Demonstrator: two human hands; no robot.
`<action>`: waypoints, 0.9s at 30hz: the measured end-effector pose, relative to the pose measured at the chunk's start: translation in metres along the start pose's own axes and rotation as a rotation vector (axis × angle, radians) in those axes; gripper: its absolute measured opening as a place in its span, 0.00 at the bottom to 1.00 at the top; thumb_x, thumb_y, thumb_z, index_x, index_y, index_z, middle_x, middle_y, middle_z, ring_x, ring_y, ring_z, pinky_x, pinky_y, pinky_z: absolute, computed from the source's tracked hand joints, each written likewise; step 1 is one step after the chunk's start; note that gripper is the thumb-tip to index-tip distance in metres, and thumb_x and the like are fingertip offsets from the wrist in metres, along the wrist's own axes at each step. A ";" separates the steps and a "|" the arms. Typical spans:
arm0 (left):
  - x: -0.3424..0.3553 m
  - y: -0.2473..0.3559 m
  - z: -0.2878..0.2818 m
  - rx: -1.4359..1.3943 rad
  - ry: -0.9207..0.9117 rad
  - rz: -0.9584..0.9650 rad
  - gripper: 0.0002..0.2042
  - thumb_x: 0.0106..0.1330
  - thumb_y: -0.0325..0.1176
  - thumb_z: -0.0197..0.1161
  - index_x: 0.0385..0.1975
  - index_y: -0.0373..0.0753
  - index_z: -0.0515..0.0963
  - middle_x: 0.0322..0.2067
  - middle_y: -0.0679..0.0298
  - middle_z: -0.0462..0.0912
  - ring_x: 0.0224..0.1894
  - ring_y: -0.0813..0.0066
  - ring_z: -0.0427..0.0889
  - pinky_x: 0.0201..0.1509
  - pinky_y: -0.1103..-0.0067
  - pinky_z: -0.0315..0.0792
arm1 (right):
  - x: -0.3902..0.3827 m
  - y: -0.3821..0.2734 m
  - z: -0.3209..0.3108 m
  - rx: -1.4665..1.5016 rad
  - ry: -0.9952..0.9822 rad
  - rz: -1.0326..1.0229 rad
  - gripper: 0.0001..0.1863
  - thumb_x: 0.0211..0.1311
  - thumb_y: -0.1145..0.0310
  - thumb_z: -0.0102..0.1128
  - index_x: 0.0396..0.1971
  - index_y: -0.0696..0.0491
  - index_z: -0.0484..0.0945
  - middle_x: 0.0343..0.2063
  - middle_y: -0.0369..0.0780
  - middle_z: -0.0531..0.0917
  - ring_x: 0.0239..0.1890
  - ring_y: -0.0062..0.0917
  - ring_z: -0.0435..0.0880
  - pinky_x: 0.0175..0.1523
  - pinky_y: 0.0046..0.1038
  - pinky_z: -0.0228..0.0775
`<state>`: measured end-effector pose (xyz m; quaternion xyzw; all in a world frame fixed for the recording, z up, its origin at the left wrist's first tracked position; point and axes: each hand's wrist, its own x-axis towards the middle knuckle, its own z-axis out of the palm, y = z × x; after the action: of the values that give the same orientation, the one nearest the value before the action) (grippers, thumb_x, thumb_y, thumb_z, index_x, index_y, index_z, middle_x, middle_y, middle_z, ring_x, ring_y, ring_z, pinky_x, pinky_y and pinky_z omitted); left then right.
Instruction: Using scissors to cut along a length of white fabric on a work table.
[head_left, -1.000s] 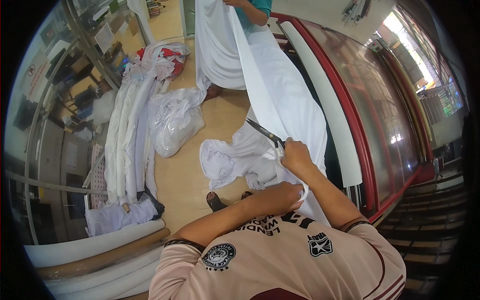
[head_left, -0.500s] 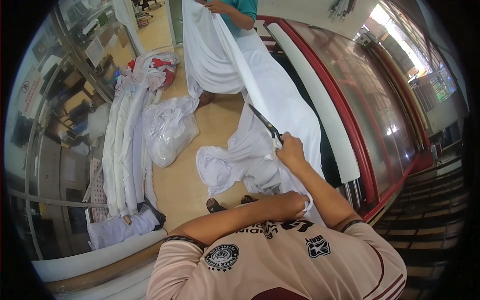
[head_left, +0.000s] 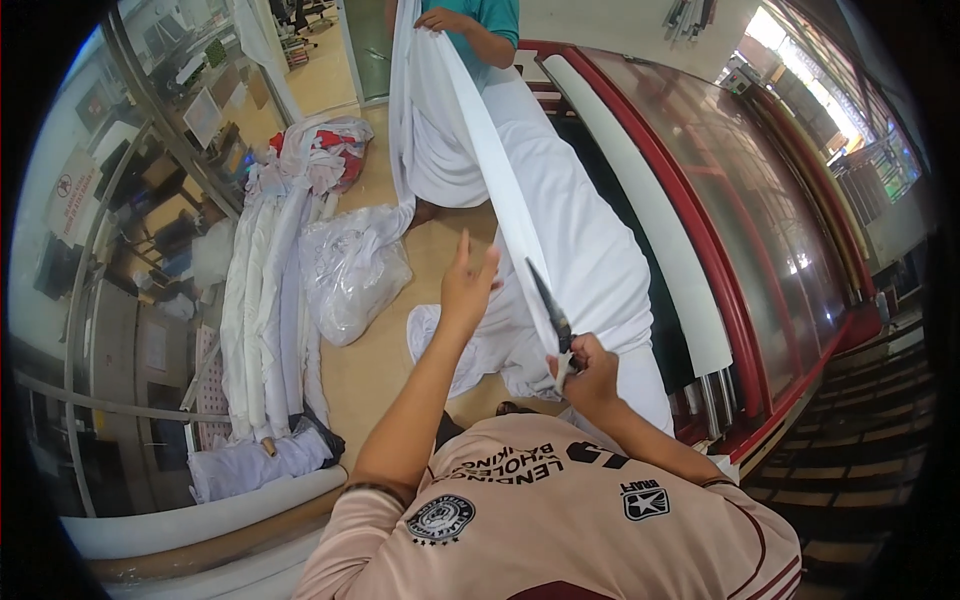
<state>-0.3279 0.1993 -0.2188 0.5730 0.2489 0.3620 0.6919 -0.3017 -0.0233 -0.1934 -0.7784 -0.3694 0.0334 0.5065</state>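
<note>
My right hand (head_left: 592, 372) is wrapped round the handles of dark-bladed scissors (head_left: 548, 303), whose blades point away from me over the white fabric (head_left: 590, 235). Whether the blades are touching the cloth I cannot tell. My left hand (head_left: 466, 285) is raised over the floor, left of the scissors, with its fingers stretched out and nothing in it. From the far side the fabric runs toward me in a long taut fold, then spreads over the machine side at right. A co-worker's hand (head_left: 445, 20) holds its far end up. Loose white cloth lies bunched beneath my hands.
A machine with a red frame (head_left: 690, 215) and a white roller (head_left: 640, 200) stands along the right. On the floor at left are a clear plastic bag (head_left: 350, 270), several upright-lying white fabric rolls (head_left: 255, 320) and a wrapped bundle (head_left: 262, 465). Glass panels line the far left.
My left hand has let go of the fabric edge near my body and reached forward and left. My right hand has drawn the scissors back toward me. The co-worker's fabric hangs more gathered.
</note>
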 end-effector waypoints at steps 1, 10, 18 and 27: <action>0.015 0.009 0.007 0.157 -0.040 -0.093 0.39 0.61 0.43 0.65 0.65 0.26 0.54 0.47 0.45 0.79 0.36 0.71 0.82 0.40 0.77 0.77 | -0.007 0.000 0.003 -0.015 -0.026 0.019 0.18 0.49 0.76 0.72 0.25 0.56 0.66 0.13 0.31 0.71 0.18 0.08 0.63 0.21 0.17 0.57; 0.060 0.021 0.039 1.012 -0.129 0.014 0.40 0.53 0.37 0.66 0.61 0.20 0.55 0.43 0.37 0.79 0.45 0.47 0.80 0.48 0.65 0.74 | -0.023 0.017 0.010 -0.184 -0.294 -0.046 0.18 0.44 0.72 0.66 0.37 0.57 0.72 0.28 0.48 0.83 0.30 0.43 0.83 0.36 0.38 0.74; 0.057 0.019 0.040 1.112 0.112 0.268 0.40 0.54 0.38 0.66 0.62 0.20 0.55 0.35 0.42 0.81 0.41 0.46 0.82 0.47 0.64 0.75 | -0.025 0.015 -0.002 -0.130 -0.410 -0.252 0.18 0.42 0.74 0.63 0.36 0.58 0.72 0.26 0.46 0.81 0.29 0.41 0.82 0.35 0.38 0.73; 0.074 -0.002 0.019 1.251 0.081 0.041 0.22 0.53 0.31 0.62 0.46 0.23 0.73 0.33 0.42 0.81 0.35 0.49 0.83 0.43 0.64 0.76 | -0.024 0.019 -0.012 -0.104 -0.402 -0.359 0.18 0.40 0.75 0.64 0.35 0.57 0.71 0.24 0.44 0.79 0.26 0.39 0.81 0.30 0.37 0.73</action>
<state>-0.2676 0.2453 -0.2115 0.8600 0.4286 0.1823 0.2085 -0.3039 -0.0510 -0.2106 -0.7032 -0.5958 0.0778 0.3801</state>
